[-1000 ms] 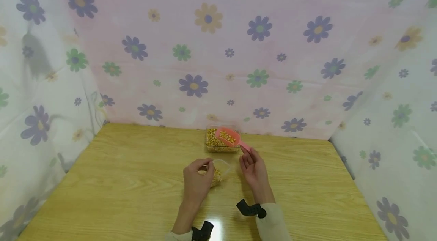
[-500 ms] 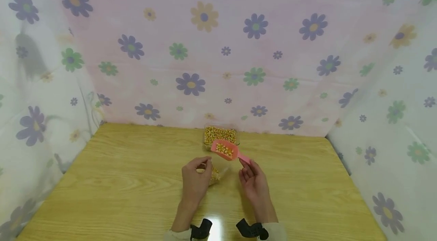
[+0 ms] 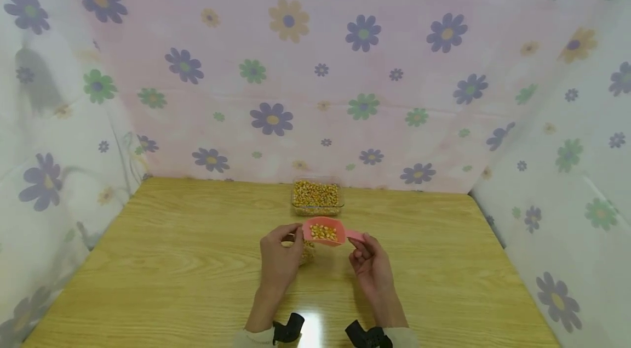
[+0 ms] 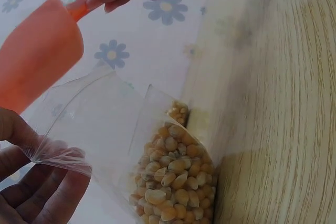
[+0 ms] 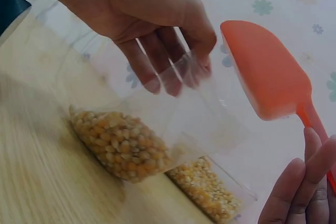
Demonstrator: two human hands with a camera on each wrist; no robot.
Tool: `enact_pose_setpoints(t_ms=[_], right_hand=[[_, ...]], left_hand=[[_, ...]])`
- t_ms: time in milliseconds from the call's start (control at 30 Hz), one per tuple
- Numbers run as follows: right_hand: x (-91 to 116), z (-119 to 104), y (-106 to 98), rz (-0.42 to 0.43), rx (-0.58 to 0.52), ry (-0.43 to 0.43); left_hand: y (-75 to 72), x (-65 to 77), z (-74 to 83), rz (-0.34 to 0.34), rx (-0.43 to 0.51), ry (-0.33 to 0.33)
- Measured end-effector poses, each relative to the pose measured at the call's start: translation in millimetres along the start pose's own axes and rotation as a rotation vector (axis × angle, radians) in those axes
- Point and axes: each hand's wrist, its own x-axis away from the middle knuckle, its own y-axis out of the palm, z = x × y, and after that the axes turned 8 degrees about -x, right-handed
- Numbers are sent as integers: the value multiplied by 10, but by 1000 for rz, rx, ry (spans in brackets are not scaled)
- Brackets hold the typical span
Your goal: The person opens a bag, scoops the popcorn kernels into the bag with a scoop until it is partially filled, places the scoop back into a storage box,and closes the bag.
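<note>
My left hand (image 3: 281, 257) pinches the upper edge of a clear plastic bag (image 4: 100, 114), whose mouth spreads apart in the left wrist view. Dried corn kernels (image 4: 176, 182) fill the bag's lower part, which rests on the table. By its handle my right hand (image 3: 377, 274) holds a pink scoop (image 5: 270, 72), level and carrying corn kernels (image 3: 323, 233). The scoop is above the bag, its front lip right by the left fingertips in the head view. From the head, the scoop and left hand hide much of the bag.
Behind the hands, a clear rectangular container (image 3: 317, 207) full of corn kernels stands near the back of the wood-grain table (image 3: 187, 249). A flowered cloth (image 3: 315, 85) hangs along the back and both sides.
My right hand has brought the loaded scoop from over the container back toward me, to above the bag. The left hand keeps pinching the bag in nearly the same place.
</note>
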Motion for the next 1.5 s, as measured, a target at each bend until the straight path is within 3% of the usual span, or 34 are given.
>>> enact_pose_setpoints(t_ms=[367,533,700,967,1167,1500], right_hand=[[51,-45,48,-48,95,-13],[85,-45,117,-32,113,-5],[110,-103,162,4,170,-54],[147,-217,173,21,218,-74],[158,-298,171,61,284,-137],[177,-295,183,81,406,-168]], left_hand=[[-20,-3,-18,-2,-24,8],[-20,-21,-4,1,-42,23],[-8,-45,4,4,-60,35],[-19,-32,-6,-8,-45,24],[-7,-21,-17,-25,-31,11],[0,-22,-5,-25,-24,-1]])
